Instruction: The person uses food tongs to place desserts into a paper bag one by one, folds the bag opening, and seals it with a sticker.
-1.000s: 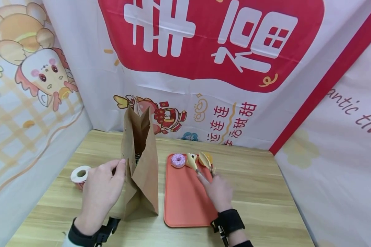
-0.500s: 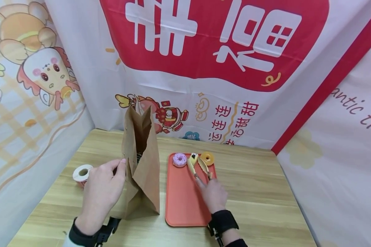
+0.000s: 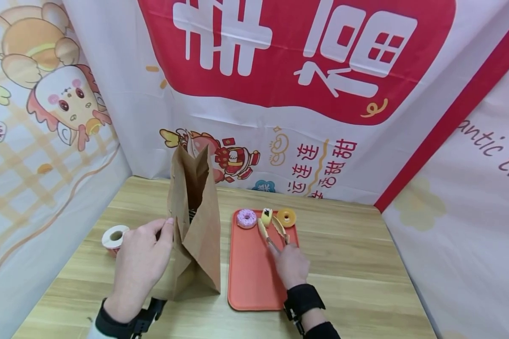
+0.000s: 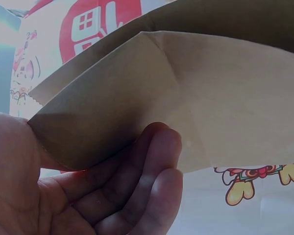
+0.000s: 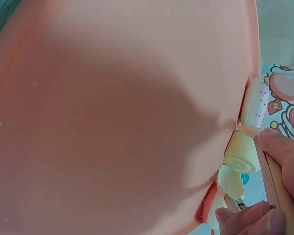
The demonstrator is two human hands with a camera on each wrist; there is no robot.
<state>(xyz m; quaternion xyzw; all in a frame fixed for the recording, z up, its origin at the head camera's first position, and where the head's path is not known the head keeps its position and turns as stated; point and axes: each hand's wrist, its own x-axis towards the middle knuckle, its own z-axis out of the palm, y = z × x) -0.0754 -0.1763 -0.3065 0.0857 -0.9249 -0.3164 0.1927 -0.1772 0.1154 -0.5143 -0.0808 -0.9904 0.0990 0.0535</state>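
Left hand [image 3: 137,263] pinches bag [image 3: 195,226] edge; right hand [image 3: 290,266] grips tongs [image 3: 273,230] — tips apart at centre-frame roll [image 3: 266,216]. Next, likely: close squarely, lift.

Both hands were bare. The left hand [image 3: 141,261] wore a black wrist strap with a chunky black buckle or mount at its near edge and a pale sleeve behind it; the right hand [image 3: 291,266] wore a wide black band, a small clip below, then a dark sleeve.
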